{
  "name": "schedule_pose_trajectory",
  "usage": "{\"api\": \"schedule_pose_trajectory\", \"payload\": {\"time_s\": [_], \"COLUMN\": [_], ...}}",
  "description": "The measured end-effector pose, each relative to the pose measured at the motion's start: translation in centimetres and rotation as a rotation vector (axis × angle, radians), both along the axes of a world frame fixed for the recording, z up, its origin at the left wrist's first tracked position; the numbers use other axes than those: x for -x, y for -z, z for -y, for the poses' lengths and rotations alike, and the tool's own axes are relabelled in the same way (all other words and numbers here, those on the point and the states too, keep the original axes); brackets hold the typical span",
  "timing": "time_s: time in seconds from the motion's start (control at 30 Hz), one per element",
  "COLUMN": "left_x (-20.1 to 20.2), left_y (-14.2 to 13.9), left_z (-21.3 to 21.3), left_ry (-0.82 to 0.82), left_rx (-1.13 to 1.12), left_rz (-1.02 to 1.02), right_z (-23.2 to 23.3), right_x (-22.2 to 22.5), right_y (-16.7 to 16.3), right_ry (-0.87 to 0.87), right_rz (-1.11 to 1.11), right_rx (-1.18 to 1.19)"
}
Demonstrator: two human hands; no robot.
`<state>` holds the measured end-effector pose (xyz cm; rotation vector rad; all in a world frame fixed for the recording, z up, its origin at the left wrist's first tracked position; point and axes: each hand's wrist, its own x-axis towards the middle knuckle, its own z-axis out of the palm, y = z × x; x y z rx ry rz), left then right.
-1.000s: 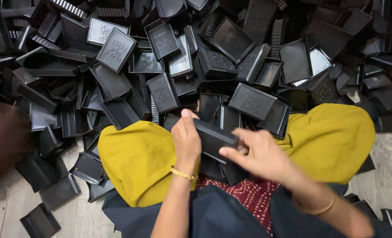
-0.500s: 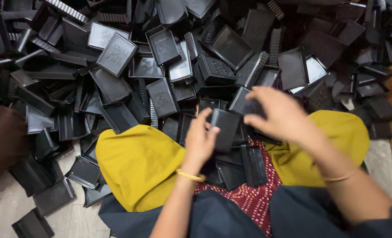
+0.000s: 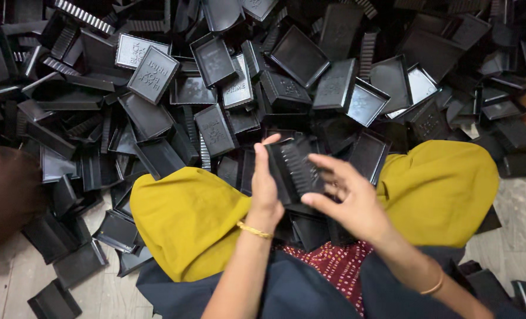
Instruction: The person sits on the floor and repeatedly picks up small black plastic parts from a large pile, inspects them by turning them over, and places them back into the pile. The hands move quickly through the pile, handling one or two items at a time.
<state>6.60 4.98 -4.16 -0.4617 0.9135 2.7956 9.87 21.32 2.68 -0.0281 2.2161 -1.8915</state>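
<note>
Head view: half a second ago the right hand (image 3: 348, 198) reached toward the pile at 1 o'clock; it is now back at centre, fingers curled on the ribbed black plastic piece (image 3: 295, 171). The left hand (image 3: 265, 189) clamps that piece's left edge, thumb up. The piece sits above the lap, between the yellow-clad knees (image 3: 186, 221). A heap of black trays (image 3: 216, 59) fills 9 through 3 o'clock. More pieces under the hands are hidden. A brown shape (image 3: 3, 195) at 9 o'clock is cut off.
</note>
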Motion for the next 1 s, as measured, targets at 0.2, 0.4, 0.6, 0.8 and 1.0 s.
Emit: {"api": "schedule_pose_trajectory", "payload": {"time_s": [0.2,0.4,0.6,0.8,1.0], "left_x": [-0.7,-1.0,-1.8,-0.5,0.4], "left_y": [-1.2,-2.5,-1.6,-0.2,0.6], "left_z": [-1.7,-2.0,-3.2,-1.3,2.1], "left_ry": [-0.023,0.012,-0.122,-0.066,-0.23], "left_rx": [0.211,0.18,0.158,0.563,1.238], "left_rz": [-0.147,-0.141,-0.077,-0.179,-0.29], "right_z": [1.1,0.8,0.4,-1.0,-0.6], "right_x": [-1.1,-0.8,-1.4,-0.1,-0.2], "right_y": [-0.4,-0.6,0.8,1.5,0.9], "right_ry": [0.066,0.035,-0.081,-0.097,-0.129], "right_rz": [-0.074,-0.143,-0.111,0.284,0.243], "right_rx": [-0.207,-0.113,-0.23,0.165,0.035]}}
